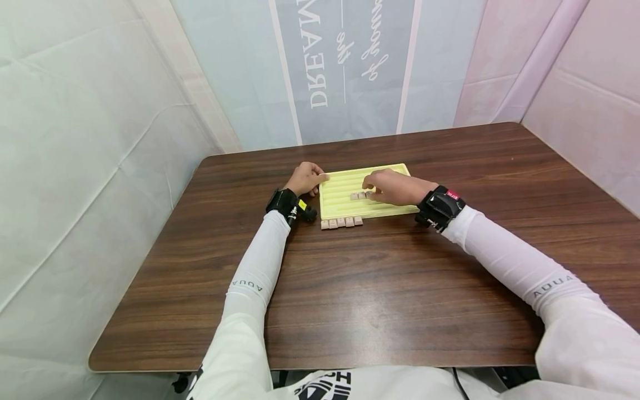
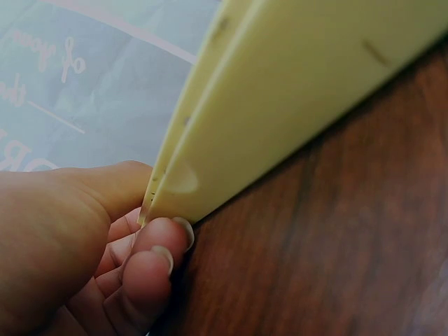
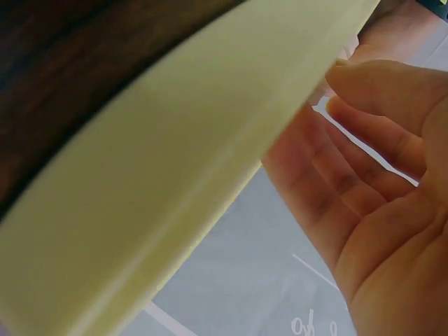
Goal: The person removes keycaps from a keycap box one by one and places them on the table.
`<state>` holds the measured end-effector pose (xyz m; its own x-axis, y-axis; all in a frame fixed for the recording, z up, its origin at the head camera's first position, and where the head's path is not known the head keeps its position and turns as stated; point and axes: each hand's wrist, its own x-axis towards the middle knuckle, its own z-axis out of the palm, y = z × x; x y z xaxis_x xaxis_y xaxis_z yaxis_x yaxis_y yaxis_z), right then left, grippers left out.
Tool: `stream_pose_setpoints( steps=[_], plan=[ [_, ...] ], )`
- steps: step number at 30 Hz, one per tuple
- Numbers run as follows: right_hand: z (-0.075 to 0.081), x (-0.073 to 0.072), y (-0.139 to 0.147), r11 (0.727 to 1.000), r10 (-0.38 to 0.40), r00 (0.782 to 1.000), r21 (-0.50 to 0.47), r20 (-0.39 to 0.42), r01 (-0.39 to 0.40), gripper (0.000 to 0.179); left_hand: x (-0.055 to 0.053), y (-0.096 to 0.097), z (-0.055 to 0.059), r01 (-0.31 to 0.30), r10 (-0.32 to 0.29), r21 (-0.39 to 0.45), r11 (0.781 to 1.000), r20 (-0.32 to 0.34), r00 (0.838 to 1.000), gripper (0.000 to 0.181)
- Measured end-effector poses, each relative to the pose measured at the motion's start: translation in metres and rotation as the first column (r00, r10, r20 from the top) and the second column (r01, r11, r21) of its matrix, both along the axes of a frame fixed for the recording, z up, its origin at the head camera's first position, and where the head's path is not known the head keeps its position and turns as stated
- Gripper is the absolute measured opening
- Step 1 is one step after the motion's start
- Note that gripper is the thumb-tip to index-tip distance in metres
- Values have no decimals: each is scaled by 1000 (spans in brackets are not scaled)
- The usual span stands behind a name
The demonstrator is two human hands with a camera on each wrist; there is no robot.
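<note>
A pale yellow ridged tray (image 1: 340,208) lies on the brown table. My left hand (image 1: 304,178) grips its left end, thumb on the rim and fingers curled against the side wall; the left wrist view shows these fingers (image 2: 150,255) close up. Over the right half of the tray, my right hand (image 1: 395,186) reaches in and pinches a beige keycap (image 1: 369,194) at the end of a short row. Beside it in that row sit other keycaps (image 1: 354,196). In the right wrist view the tray wall (image 3: 140,161) partly hides the right fingertips.
Several more beige keycaps (image 1: 341,222) stand in a line along the tray's front edge, at its left. The wooden table (image 1: 360,289) reaches back to a light blue printed curtain (image 1: 350,72). Pale sheets (image 1: 90,166) hang at both sides.
</note>
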<state>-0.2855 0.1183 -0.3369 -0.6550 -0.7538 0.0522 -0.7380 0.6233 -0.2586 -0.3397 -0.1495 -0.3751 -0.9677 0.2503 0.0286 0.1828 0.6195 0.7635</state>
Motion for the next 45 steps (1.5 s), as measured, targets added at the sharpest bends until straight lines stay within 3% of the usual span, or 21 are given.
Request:
stream_pose_setpoints(
  steps=[23, 45],
  plan=[
    [-4, -2, 1, 1000, 9, 1000, -10, 5, -9, 14, 8, 1, 4, -3, 3, -16, 1000, -8, 1000, 27],
    [-1, 2, 3, 1000, -24, 1000, -12, -5, 24, 9, 5, 2, 2, -2, 2, -1, 1000, 0, 1000, 26]
  ],
)
